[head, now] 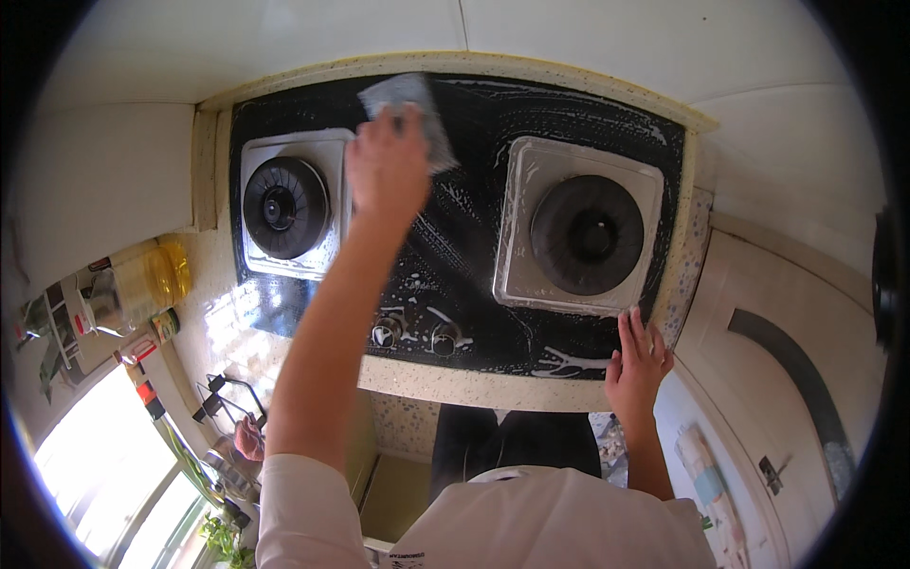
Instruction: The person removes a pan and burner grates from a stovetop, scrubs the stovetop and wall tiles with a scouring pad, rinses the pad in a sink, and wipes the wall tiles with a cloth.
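My left hand (389, 167) presses a grey cloth (439, 146) flat against the black glass top of a gas stove (469, 213), near its back edge. Hand and cloth are slightly blurred, and part of the cloth is hidden under the fingers. White suds streak the glass around them. Just left of the hand is the left burner (286, 208) on its square metal tray. My right hand (640, 359) rests with fingers apart at the stove's front right corner, fingertips by the tray (515, 284) of the right burner (587, 235). It holds nothing.
Two control knobs (385, 333) stand at the stove's front, with suds around them. A speckled stone counter (455, 384) frames the stove. On the left are a bottle of yellow oil (167, 270), a lidded jar (165, 326) and a black wire rack (231, 398). Walls rise behind.
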Demonstrator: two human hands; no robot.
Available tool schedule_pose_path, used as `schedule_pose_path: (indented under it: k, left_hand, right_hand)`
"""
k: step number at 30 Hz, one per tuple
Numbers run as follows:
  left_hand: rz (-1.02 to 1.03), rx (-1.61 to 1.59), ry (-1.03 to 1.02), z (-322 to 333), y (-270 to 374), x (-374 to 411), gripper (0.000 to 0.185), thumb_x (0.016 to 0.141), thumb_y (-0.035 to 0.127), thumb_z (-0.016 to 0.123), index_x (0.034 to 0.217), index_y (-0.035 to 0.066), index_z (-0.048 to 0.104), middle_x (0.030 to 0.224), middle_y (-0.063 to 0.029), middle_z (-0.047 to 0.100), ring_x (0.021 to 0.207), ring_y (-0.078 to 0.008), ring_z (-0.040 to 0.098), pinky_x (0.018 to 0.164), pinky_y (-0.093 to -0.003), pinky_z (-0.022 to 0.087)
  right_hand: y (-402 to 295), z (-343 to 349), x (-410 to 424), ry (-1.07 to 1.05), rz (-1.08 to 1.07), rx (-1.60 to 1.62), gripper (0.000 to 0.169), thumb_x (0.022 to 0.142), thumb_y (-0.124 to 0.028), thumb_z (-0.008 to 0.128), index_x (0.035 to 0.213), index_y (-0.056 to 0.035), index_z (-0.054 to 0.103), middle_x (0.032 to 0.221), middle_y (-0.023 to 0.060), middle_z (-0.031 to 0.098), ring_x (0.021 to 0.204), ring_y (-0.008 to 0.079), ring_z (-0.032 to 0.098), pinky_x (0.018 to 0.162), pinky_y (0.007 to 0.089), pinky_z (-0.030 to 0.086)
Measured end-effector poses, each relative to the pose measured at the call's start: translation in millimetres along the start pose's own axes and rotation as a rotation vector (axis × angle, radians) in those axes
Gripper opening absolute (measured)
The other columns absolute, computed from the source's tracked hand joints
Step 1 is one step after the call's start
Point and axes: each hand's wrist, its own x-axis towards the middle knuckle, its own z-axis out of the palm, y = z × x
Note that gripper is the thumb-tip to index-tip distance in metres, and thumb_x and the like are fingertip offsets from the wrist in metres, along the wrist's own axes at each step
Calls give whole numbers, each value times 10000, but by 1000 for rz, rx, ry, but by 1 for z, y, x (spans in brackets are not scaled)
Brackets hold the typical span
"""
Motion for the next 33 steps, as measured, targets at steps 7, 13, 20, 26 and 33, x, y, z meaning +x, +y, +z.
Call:
schedule_pose_path:
  k: [7,13,20,26,33]
  left_hand:
    - [-267,191,-108,-13,-67,46,499,1003,441,585,1408,150,608,1330,-176,638,1265,-363,568,1012,-563,432]
    - [-126,139,-126,-24,-4,42,491,998,484,590,1370,170,651,1231,-144,697,1198,-330,616,985,-540,454]
    - [173,-74,15,-19,144,31,441,961,431,662,1288,137,688,1100,-108,725,1103,-297,659,930,-495,469]
    - [224,54,-98,-33,154,42,408,960,385,662,1279,131,693,1182,-104,700,1144,-279,637,977,-490,458]
    - [-40,188,-53,-34,23,40,471,939,423,693,1338,175,664,1335,-106,643,1265,-320,574,1027,-533,443]
  right_hand:
    - [2,-4,4,25,-28,86,757,808,-72,699,1538,-148,513,1626,42,462,1405,331,468,1084,526,292]
    - [5,-6,5,54,-15,150,723,800,-71,708,1502,-148,551,1619,46,473,1395,330,482,1080,531,299]
    - [6,-13,9,27,-5,198,698,808,-69,698,1488,-159,569,1592,26,506,1385,322,470,1110,506,270]
    - [13,-16,9,10,-1,207,691,796,-92,723,1468,-164,582,1591,19,503,1386,321,488,1084,558,304]
    - [19,-18,11,12,-41,241,657,800,-100,731,1443,-147,601,1588,22,501,1382,327,490,1085,568,303]
